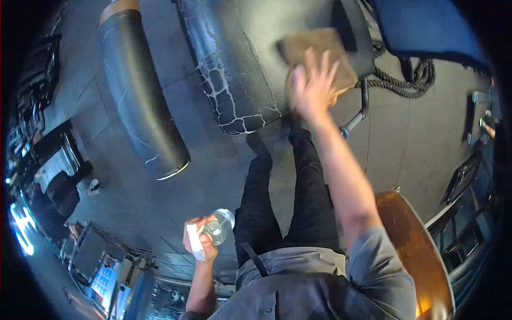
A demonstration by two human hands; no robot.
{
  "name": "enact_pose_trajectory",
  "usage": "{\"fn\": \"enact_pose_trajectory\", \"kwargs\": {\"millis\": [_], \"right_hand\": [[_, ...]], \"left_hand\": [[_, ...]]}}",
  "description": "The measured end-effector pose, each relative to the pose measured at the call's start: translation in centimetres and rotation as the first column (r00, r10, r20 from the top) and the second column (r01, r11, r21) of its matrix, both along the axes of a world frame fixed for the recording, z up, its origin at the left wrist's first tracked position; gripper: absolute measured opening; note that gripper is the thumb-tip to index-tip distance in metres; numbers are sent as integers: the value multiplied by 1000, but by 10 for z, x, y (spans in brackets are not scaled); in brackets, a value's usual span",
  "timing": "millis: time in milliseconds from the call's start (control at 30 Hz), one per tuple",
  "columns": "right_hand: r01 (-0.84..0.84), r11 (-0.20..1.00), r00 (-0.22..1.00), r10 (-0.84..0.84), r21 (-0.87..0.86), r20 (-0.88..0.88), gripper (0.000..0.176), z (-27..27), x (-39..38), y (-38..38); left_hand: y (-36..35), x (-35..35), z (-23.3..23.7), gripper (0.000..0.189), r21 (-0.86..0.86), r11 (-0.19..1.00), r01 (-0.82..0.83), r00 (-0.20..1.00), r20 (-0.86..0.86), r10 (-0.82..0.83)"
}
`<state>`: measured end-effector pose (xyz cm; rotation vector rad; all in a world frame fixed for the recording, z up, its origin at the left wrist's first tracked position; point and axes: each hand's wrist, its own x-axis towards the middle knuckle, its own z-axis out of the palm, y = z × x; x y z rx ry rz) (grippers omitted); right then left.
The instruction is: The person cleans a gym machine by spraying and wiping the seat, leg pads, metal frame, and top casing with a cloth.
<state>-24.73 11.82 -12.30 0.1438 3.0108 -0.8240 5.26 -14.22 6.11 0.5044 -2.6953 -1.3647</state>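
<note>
My right hand [314, 88] lies with spread fingers on a folded brown cloth [322, 45], pressing it against a black padded bench [261, 48] whose cover is cracked at the near corner. The hand and cloth are slightly blurred. Lower down, at the left of my legs, my left hand [200, 237] is wrapped round a clear spray bottle [217, 226] with a white top [194, 241]. The bottle is tilted and away from the bench.
A long black padded roll [141, 90] stands left of the bench. Thick black rope [408, 80] and a metal bar [364, 101] are at its right. A brown padded surface [408, 245] is at lower right. Gym equipment and a person's arm [487, 128] show at the edges.
</note>
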Motion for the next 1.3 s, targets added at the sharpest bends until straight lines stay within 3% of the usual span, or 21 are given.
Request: {"fn": "enact_pose_trajectory", "kwargs": {"millis": [67, 167, 233, 300, 400, 433, 467, 500, 567, 633, 733, 800, 833, 933, 967, 1033, 1133, 1167, 1233, 1300], "right_hand": [[220, 970, 955, -236, 108, 180, 68, -21, -71, 37], [341, 935, 922, -352, 93, 159, 68, -38, -102, 33], [267, 958, 952, -279, 101, 126, 65, -13, -73, -2], [100, 988, 995, -102, 115, 19, 63, 12, -16, -50], [-18, 988, 992, 37, -156, 120, 66, 58, 65, -111], [-14, 963, 997, 33, -267, 69, 69, 54, 87, -127], [-21, 956, 999, 29, -293, 23, 71, 52, 103, -137], [-23, 967, 999, 31, -253, 28, 76, 48, 111, -139], [81, 954, 996, -67, -288, 57, 81, 42, 101, -128], [344, 891, 939, -330, -296, 99, 87, 31, 68, -92], [682, 677, 728, -662, -276, 176, 104, -15, 6, -7], [782, 494, 611, -727, -381, 312, 114, -38, -33, 69], [799, 486, 594, -728, -352, 342, 119, -57, -49, 103], [815, 547, 568, -695, -188, 440, 117, -74, -103, 184], [758, 639, 644, -705, -130, 297, 97, -102, -111, 207], [627, 779, 650, -525, 2, 549, 73, -67, -144, 219], [544, 839, 810, -528, 12, 257, 58, -91, -169, 207], [475, 879, 865, -476, 45, 161, 55, -99, -179, 204], [208, 962, 977, -214, 178, 17, 53, -110, -215, 197], [299, 932, 946, -261, -205, 192, 56, -90, -262, 169]], "left_hand": [[-4, 17, 0, 44, -24, 999, 25, 998, 56, -24], [-5, 29, -10, 44, 8, 1000, -15, 995, 103, 14], [-4, 28, -17, 44, 34, 999, -29, 994, 107, 25], [-1, 21, -22, 44, 38, 999, -20, 997, 81, 17], [9, -2, -15, 44, 95, 993, -66, 993, 105, 56], [14, -13, -12, 44, 107, 991, -84, 991, 109, 73], [13, -23, -10, 43, 36, 999, 12, 997, 74, -15], [12, -23, -11, 44, 54, 999, -4, 994, 108, -2], [16, -37, -11, 45, -11, 999, 37, 987, 157, -35], [32, -60, -6, 46, -29, 998, 57, 984, 172, -51], [54, -87, -7, 46, -18, 1000, 26, 980, 197, -22], [66, -99, -15, 48, -4, 999, 32, 980, 198, -31], [71, -101, -20, 48, 32, 999, -11, 974, 226, 3], [100, -112, -31, 48, 165, 977, -138, 960, 265, 91], [108, -116, -32, 47, 166, 976, -141, 950, 299, 87], [119, -120, -31, 46, 172, 973, -156, 928, 362, 85], [139, -124, -28, 43, 222, 942, -251, 909, 389, 151], [143, -123, -27, 42, 225, 935, -275, 901, 400, 169], [149, -124, -26, 41, 161, 952, -261, 898, 402, 178], [146, -111, -24, 41, 100, 976, -194, 896, 422, 135]]}}
